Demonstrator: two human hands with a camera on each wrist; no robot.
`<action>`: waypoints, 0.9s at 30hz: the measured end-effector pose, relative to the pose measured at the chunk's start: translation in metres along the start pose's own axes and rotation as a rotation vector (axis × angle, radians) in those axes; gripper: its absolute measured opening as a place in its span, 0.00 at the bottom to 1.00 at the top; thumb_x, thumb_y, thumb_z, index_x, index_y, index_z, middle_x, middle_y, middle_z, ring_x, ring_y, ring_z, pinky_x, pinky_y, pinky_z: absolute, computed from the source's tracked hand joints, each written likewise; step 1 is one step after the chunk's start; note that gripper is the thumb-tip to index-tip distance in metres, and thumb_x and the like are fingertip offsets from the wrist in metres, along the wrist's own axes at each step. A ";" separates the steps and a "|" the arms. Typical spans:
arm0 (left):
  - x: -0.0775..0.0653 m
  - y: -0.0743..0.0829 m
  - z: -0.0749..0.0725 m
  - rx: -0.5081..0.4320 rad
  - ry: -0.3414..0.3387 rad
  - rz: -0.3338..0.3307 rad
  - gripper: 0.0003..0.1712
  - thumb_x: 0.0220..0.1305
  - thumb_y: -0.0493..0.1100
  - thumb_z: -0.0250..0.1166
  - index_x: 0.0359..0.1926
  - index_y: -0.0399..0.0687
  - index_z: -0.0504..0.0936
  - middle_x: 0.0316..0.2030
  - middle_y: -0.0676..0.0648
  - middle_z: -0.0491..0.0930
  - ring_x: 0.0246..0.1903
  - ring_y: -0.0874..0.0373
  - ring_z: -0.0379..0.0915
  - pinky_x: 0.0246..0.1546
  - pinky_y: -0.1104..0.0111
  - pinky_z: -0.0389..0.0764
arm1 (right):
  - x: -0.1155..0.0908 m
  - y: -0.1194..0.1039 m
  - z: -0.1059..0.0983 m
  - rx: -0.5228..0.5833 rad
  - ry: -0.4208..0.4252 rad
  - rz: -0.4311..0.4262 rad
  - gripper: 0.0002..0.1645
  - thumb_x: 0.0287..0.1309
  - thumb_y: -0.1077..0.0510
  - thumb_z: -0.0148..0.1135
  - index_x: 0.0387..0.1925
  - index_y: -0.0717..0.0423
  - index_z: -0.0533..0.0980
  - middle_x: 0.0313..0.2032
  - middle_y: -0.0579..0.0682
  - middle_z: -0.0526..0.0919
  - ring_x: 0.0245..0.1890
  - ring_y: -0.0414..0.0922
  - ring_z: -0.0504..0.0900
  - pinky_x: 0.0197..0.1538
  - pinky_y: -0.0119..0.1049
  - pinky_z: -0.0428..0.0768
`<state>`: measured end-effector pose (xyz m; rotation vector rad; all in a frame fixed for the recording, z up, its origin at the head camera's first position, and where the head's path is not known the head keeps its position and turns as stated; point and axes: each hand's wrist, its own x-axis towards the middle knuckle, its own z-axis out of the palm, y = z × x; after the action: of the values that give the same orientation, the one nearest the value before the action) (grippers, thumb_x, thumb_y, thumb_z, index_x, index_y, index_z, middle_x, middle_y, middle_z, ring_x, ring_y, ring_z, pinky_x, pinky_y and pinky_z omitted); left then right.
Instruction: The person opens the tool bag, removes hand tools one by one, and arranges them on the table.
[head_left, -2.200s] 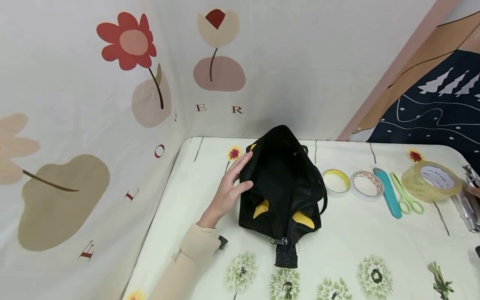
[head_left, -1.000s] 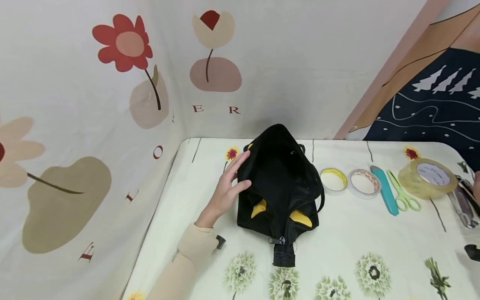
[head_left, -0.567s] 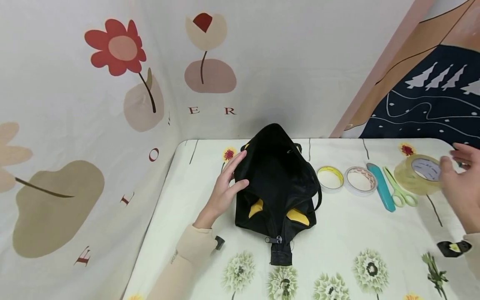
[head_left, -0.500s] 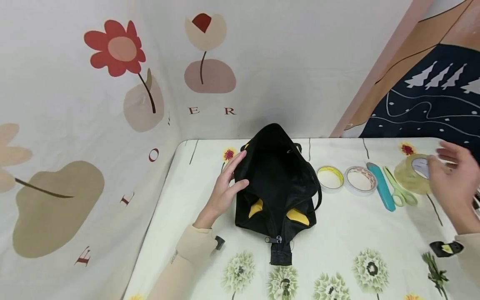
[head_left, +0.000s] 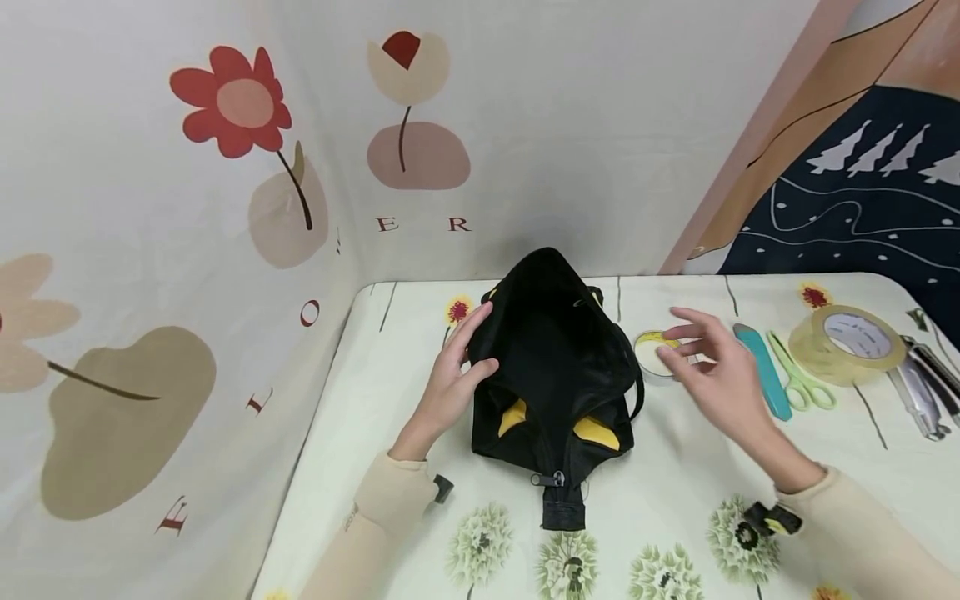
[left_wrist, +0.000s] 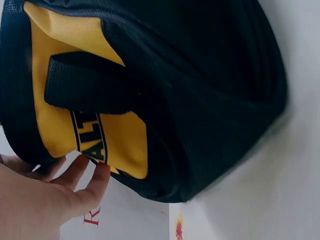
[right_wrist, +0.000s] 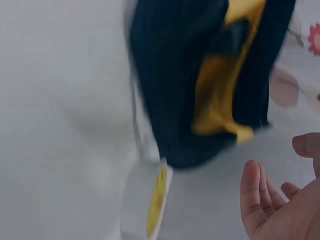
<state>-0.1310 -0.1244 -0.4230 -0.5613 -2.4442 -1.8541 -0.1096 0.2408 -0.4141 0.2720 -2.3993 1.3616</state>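
Note:
A black fabric bag [head_left: 551, 358] with yellow panels stands on the table, its wide mouth gaping and a zip pull [head_left: 553, 479] at the front. My left hand [head_left: 453, 379] rests against its left side, fingers extended; in the left wrist view the fingertips touch a lettered yellow panel [left_wrist: 122, 140]. To the right of the bag, my right hand [head_left: 716, 375] hovers over the small tape rolls with thumb and fingers apart, holding nothing. One roll with a yellow inner ring [head_left: 651, 367] shows partly beyond the fingertips. The second small roll is hidden behind the hand.
Right of that hand lie a teal cutter [head_left: 763, 371], green scissors [head_left: 801, 375] and a wide roll of clear tape [head_left: 847, 346]. Silver metal tools [head_left: 922, 396] lie near the right edge. A patterned cloth wall [head_left: 555, 150] hangs behind the table.
My right hand has come in from the right edge and swept left past the wide tape and scissors to the small rolls. The left hand has stayed on the bag.

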 end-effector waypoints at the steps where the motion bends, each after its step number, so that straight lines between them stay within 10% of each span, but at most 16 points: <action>1: 0.000 0.001 0.001 0.003 0.008 -0.008 0.42 0.78 0.36 0.60 0.89 0.51 0.60 0.88 0.47 0.53 0.87 0.46 0.46 0.80 0.31 0.54 | -0.001 -0.002 0.007 0.008 -0.019 -0.001 0.36 0.68 0.69 0.73 0.75 0.57 0.76 0.49 0.40 0.88 0.40 0.22 0.84 0.37 0.19 0.81; 11: 0.002 0.005 0.006 0.010 0.045 -0.038 0.47 0.70 0.29 0.56 0.88 0.52 0.61 0.88 0.44 0.54 0.87 0.46 0.48 0.80 0.31 0.55 | -0.006 -0.001 0.045 0.143 -0.011 -0.010 0.38 0.62 0.76 0.72 0.74 0.62 0.76 0.54 0.64 0.87 0.46 0.25 0.82 0.43 0.17 0.82; 27: 0.004 0.016 0.005 0.022 0.023 -0.004 0.50 0.64 0.27 0.55 0.88 0.51 0.62 0.87 0.51 0.57 0.87 0.51 0.48 0.78 0.34 0.62 | 0.020 -0.022 -0.010 0.073 0.008 -0.062 0.39 0.57 0.79 0.67 0.70 0.60 0.80 0.42 0.30 0.89 0.38 0.26 0.86 0.38 0.17 0.82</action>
<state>-0.1294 -0.1150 -0.4085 -0.5305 -2.4498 -1.8223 -0.1185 0.2378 -0.3837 0.3568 -2.3173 1.4211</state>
